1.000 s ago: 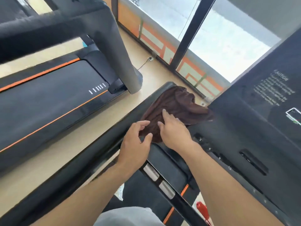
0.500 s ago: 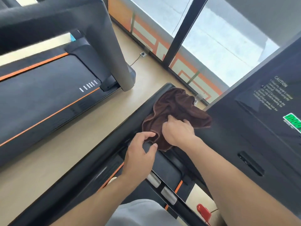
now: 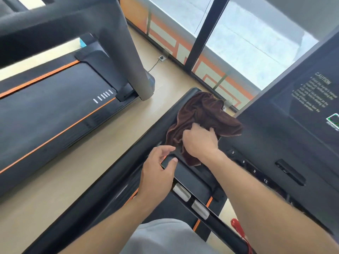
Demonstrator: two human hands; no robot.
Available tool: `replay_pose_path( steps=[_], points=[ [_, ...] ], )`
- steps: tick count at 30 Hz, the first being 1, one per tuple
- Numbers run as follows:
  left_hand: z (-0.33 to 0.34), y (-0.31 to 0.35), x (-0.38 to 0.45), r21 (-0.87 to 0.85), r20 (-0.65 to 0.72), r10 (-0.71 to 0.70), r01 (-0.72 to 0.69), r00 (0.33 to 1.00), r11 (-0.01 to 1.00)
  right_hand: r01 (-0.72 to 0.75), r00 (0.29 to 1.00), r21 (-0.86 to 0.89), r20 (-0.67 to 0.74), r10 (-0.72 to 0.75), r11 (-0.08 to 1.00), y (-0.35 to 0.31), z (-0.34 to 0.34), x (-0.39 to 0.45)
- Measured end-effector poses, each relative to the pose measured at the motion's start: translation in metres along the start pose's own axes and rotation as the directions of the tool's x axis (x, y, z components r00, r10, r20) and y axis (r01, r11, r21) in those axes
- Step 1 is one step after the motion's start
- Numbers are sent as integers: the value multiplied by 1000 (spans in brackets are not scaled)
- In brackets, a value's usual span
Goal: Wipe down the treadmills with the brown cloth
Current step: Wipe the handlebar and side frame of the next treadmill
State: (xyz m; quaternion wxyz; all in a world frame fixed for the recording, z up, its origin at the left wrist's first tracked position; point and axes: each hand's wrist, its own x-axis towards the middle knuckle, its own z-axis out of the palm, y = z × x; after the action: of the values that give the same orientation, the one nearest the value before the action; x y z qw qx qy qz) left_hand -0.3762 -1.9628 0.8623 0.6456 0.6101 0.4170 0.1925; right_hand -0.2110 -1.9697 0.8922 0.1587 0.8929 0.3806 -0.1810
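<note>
Because the brown cloth (image 3: 203,118) must be gathered before it can rub well, the right hand (image 3: 200,142) lies on its near edge with the fingers curled into the fabric, bunching it. I judge this grip is meant to make a firm pad for wiping. The cloth itself is crumpled on the top of the side handrail (image 3: 117,173) of the treadmill, at the far end of this rail, just where the rail meets the console (image 3: 286,136).

The left hand (image 3: 157,169) is on the same handrail, just nearer to the person than the cloth. Its fingers are half bent and the thumb stands apart; the fingertips touch the inner edge of the rail, but it holds nothing. Probably it steadies the body while the other hand works.

Beyond the handrail's outer side, across a strip of pale wooden floor (image 3: 102,149), stands a second treadmill (image 3: 55,110) with a black belt and orange lines. Past the far end of the handrail there is a large window (image 3: 247,33) with a dark frame. Below the handrail's near end, beside the right forearm, hangs a red safety cord (image 3: 240,233). The console beside the rail has number buttons and a caution text.
</note>
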Motion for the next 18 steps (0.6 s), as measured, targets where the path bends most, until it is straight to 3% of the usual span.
replay_pose_path(
  steps=[4,7,9,11,15,18],
  points=[
    [8,-5,-6,5,50,-36,36,998,999,-34,979,211,-190,75,977,31,7,-21],
    [17,0,-10,-42,61,-40,42,997,998,113,927,295,-375,6,949,28,18,-19],
    [18,5,-8,-74,9,-34,35,999,997,288,920,269,-345,-187,919,10,32,-14],
    [17,9,-3,-112,-51,-55,49,997,992,335,928,205,-238,-285,919,-2,41,-1],
    [12,15,8,-118,-130,-33,18,991,993,301,931,258,-286,-225,918,2,28,37],
    [10,17,16,-121,-122,-34,19,992,992,203,934,189,-333,-132,961,31,9,70]
  ],
)
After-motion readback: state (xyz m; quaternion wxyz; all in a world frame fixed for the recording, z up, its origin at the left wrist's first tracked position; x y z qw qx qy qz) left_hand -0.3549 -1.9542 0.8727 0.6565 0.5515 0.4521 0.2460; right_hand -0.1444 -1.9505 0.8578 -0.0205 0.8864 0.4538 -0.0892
